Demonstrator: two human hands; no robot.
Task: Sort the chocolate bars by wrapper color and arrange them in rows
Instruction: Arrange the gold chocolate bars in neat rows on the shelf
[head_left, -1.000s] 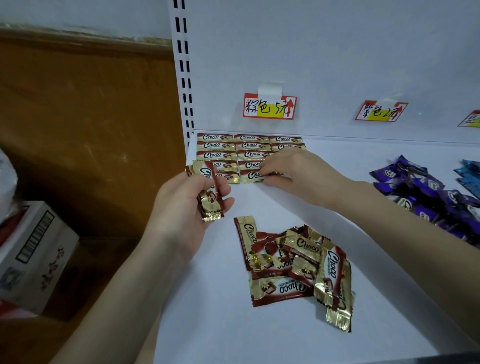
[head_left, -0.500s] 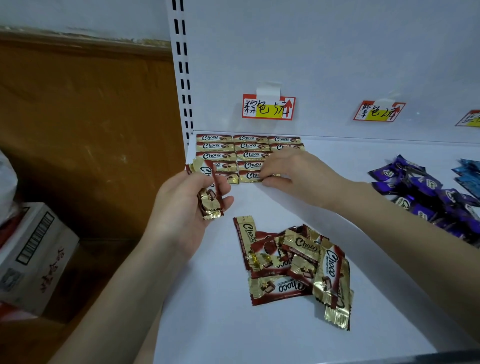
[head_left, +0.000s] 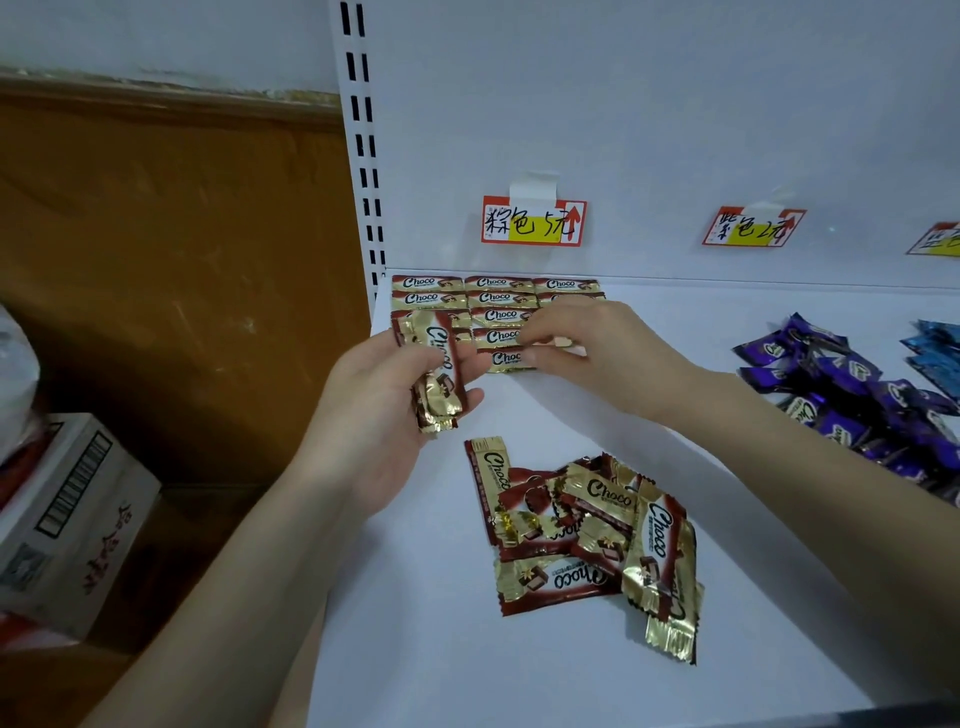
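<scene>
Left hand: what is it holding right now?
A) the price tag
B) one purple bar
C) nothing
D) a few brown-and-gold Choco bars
D: the left hand grips a small stack of brown-and-gold Choco bars, their gold ends sticking out below its fingers. The purple bars lie apart at the right of the shelf.

On the shelf (head_left: 519, 675) we find the rows of bars (head_left: 498, 299) at the far left against the back panel, below a label (head_left: 532, 221). A loose heap (head_left: 587, 535) lies nearer, and a second heap (head_left: 852, 395) lies well to the right. We mark the left hand (head_left: 374, 415) gripping a stack of bars (head_left: 439, 379) before the rows' left column, the right hand (head_left: 597, 358) pinching the nearest bar (head_left: 506, 358), and a box (head_left: 67, 519) low at left, off the shelf.
</scene>
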